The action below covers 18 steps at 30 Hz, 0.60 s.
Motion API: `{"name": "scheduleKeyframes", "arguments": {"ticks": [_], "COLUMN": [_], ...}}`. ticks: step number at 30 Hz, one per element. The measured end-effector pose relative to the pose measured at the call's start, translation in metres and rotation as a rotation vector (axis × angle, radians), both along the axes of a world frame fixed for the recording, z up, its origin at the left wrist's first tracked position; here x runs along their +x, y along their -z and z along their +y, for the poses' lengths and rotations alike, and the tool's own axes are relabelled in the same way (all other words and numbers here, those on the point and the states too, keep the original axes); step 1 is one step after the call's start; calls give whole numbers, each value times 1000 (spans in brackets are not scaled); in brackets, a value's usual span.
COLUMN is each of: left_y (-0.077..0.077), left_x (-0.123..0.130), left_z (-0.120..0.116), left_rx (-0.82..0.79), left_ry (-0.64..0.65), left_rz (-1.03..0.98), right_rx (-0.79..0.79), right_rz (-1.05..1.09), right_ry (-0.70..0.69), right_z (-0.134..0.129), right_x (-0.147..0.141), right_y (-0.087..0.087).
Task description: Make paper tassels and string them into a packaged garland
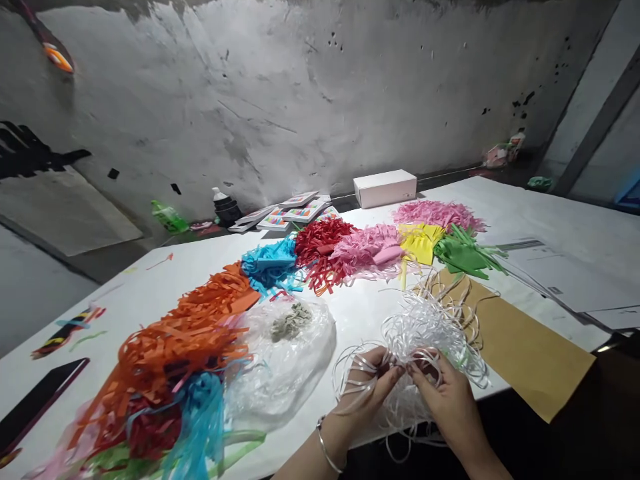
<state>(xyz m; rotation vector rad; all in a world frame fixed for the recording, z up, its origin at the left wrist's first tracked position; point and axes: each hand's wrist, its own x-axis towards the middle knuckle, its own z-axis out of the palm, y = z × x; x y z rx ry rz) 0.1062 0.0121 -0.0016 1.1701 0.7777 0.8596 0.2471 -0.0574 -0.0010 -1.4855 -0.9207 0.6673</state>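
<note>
Both hands meet at the table's front edge around a bundle of thin white ribbon (pixel 425 327). My left hand (pixel 367 383), with a bracelet on its wrist, pinches the gathered part, and white loops hang round its fingers. Close beside it, my right hand (pixel 443 390) grips the same bundle with thumb and fingers. Loose strands spread behind the hands and hang below the edge. Left of the hands lies a clear plastic bag (pixel 280 360) with a small greyish clump (pixel 291 323) on it. A brown paper sheet (pixel 520 340) lies to the right, partly under the ribbon.
Orange strips (pixel 175 333), blue strips (pixel 270 263), red strips (pixel 323 250), pink strips (pixel 370 247), a yellow bundle (pixel 421 242) and green strips (pixel 463 252) curve across the white table. Farther back are a white box (pixel 385 189) and stacked cards (pixel 295 212). A phone (pixel 40 403) lies at left.
</note>
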Motion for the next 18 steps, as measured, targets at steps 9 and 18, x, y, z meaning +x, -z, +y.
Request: {"name": "scheduleKeyframes", "arguments": {"ticks": [9,18], "left_y": [-23,-25], "left_x": [-3,0], "left_z": [7,13], "left_rx": [-322,-427], "left_ry": [189,27], "left_rz": [-153,-270], "right_rx": [-39,-36], "right_rz": [214,605], "right_ry": [211,115], "right_z": [9,8], "right_x": [30,31], "right_y": [-5,-6]}}
